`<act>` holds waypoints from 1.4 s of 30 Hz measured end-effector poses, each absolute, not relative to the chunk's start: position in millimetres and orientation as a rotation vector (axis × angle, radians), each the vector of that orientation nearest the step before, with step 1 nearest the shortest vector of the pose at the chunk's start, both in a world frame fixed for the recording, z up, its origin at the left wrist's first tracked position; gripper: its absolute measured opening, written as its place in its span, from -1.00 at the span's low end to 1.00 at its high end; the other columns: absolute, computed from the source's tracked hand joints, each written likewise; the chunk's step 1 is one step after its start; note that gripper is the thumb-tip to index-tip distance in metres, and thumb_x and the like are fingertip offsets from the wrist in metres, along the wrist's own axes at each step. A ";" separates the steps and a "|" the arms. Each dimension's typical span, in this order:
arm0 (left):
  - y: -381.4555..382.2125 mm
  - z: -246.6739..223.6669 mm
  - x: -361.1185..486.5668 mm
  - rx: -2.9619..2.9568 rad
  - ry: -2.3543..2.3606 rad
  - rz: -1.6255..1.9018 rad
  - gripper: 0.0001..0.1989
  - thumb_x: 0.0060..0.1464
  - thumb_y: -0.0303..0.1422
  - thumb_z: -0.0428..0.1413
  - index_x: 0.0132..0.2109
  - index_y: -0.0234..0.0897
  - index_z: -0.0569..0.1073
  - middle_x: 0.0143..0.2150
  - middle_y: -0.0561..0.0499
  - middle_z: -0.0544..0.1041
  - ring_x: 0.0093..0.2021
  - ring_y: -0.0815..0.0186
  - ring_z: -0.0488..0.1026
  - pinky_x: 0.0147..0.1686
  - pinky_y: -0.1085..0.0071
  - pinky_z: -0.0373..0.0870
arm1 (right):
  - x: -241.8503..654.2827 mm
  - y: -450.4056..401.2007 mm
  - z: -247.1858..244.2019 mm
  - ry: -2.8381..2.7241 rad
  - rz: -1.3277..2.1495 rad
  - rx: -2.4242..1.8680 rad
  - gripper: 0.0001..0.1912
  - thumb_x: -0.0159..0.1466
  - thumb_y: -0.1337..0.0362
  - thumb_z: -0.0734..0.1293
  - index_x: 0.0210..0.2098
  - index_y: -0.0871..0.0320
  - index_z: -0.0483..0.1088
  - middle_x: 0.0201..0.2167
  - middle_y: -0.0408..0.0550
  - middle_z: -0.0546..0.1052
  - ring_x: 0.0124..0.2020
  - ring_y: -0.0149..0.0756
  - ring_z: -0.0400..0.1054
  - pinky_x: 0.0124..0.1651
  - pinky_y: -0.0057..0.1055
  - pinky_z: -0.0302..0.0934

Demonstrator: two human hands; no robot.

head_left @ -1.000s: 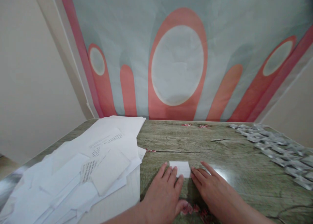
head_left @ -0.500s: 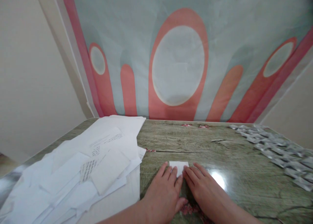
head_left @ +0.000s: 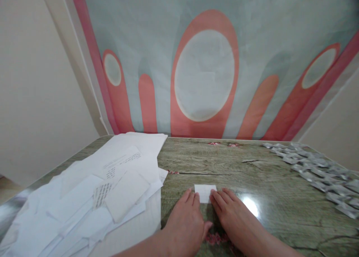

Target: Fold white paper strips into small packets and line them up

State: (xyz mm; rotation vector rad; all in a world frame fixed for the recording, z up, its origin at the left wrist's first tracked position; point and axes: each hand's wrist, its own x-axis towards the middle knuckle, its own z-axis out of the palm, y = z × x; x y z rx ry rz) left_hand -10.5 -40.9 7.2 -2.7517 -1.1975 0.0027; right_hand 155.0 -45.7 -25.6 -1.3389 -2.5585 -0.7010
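Observation:
A small white piece of paper [head_left: 205, 193] lies flat on the wood-patterned table [head_left: 202, 158] in front of me. My left hand [head_left: 186, 221] rests at its left edge, fingers stretched out and the fingertips touching it. On the opposite side, my right hand [head_left: 232, 216] lies flat with its fingertips on the paper's right edge. Neither hand grips anything. Most of the paper's surface shows between the two hands.
A large, loose pile of white paper [head_left: 75, 201], some sheets printed, covers the table's left side. Several rows of folded silvery-grey strips [head_left: 316, 171] lie at the right. Behind the table hangs a backdrop [head_left: 204, 130] with red and white shapes.
My left hand's fingers have drawn back to the left, baring more of the white paper. My right hand has stayed almost in place.

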 end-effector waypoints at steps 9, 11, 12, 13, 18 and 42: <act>-40.2 3.4 -10.2 -2.739 -1.177 -0.029 -0.62 0.16 -0.24 -0.02 -0.09 -0.49 0.48 0.03 -0.31 0.41 0.04 0.07 0.34 0.08 0.22 0.12 | 163.8 -46.4 -23.2 -2.586 -0.685 -1.391 -0.68 0.02 0.47 0.29 -0.20 0.34 0.46 -0.13 0.20 0.48 -0.15 -0.09 0.32 0.03 -0.16 0.10; -40.3 3.0 -10.7 -2.730 -1.179 -0.028 -0.62 0.17 -0.25 -0.03 -0.09 -0.49 0.48 0.03 -0.31 0.40 0.05 0.08 0.33 0.07 0.22 0.13 | 167.4 -46.1 -23.3 -2.570 -0.690 -1.421 -0.67 0.02 0.48 0.29 -0.19 0.34 0.45 -0.14 0.20 0.48 -0.17 -0.09 0.32 0.02 -0.15 0.10; -40.1 2.4 -11.1 -2.727 -1.180 -0.026 -0.62 0.18 -0.26 -0.04 -0.08 -0.50 0.47 0.04 -0.32 0.40 0.06 0.08 0.33 0.07 0.22 0.13 | 168.7 -45.8 -23.5 -2.561 -0.690 -1.424 -0.67 0.02 0.48 0.29 -0.19 0.33 0.45 -0.15 0.18 0.48 -0.18 -0.10 0.32 0.02 -0.16 0.11; -39.8 1.3 -11.6 -2.729 -1.172 -0.022 -0.63 0.19 -0.27 -0.05 -0.08 -0.50 0.47 0.04 -0.32 0.40 0.06 0.08 0.32 0.07 0.21 0.13 | 169.5 -45.3 -23.7 -2.549 -0.690 -1.421 -0.68 0.02 0.48 0.29 -0.20 0.32 0.46 -0.16 0.17 0.48 -0.19 -0.11 0.33 0.01 -0.16 0.11; -36.2 -9.5 -14.2 -2.751 -1.048 0.005 -0.68 0.16 -0.34 -0.05 -0.12 -0.48 0.49 0.06 -0.35 0.37 0.09 0.05 0.29 0.10 0.14 0.06 | 169.4 -42.4 -22.8 -2.532 -0.656 -1.377 -0.77 0.06 0.48 0.25 -0.30 0.24 0.47 -0.22 0.08 0.50 -0.20 -0.16 0.33 0.05 -0.14 0.08; -20.5 4.0 -22.8 -2.943 -1.187 -0.465 -0.80 0.07 -0.41 0.09 -0.11 -0.22 0.35 -0.17 0.03 0.44 -0.14 0.25 0.35 -0.09 0.27 0.26 | 164.8 -31.7 -17.2 -2.617 -0.530 -0.983 -0.84 0.14 0.49 0.29 -0.26 0.27 0.39 -0.29 0.06 0.52 -0.31 -0.23 0.40 -0.20 -0.31 0.24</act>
